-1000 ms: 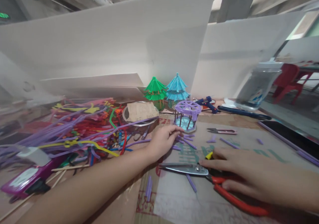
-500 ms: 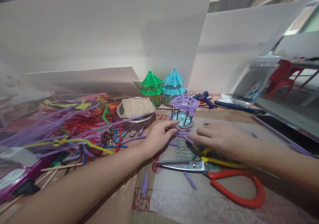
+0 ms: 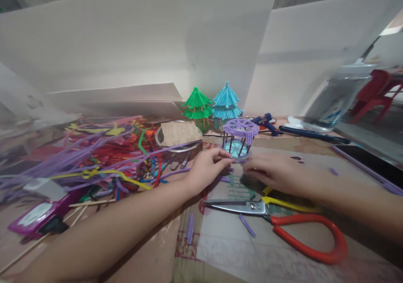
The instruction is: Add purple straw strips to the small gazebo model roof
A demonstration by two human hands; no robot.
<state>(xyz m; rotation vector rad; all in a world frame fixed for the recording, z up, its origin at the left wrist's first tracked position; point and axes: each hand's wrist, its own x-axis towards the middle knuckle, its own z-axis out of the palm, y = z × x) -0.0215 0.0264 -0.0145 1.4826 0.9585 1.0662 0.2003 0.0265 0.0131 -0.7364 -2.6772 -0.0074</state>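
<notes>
My left hand (image 3: 211,165) pinches a short purple pipe-cleaner piece (image 3: 241,161) between thumb and fingertips. The other end of that piece meets the curled fingers of my right hand (image 3: 277,169); these are blurred, and what they grip is hidden. Just behind both hands stands a small purple pipe-cleaner frame (image 3: 241,127), with a spoked wheel-like top on dark posts over a light blue base (image 3: 236,148). More cut purple pieces (image 3: 224,179) lie under my left hand. Large scissors (image 3: 310,237) with red handles rest in front of my right hand.
Green (image 3: 197,104) and blue (image 3: 226,102) roofed models stand behind. A blue glue gun (image 3: 266,122), a dark blue cutter (image 3: 315,135), a phone (image 3: 371,161) and a clear jar (image 3: 340,96) are at right. Piled pipe cleaners (image 3: 103,148) and a metal tray (image 3: 179,149) occupy the left.
The view has turned slightly left, so everything sits further right. My left hand now holds a purple piece up level between the hands, and my right fingers have curled closer to it.
</notes>
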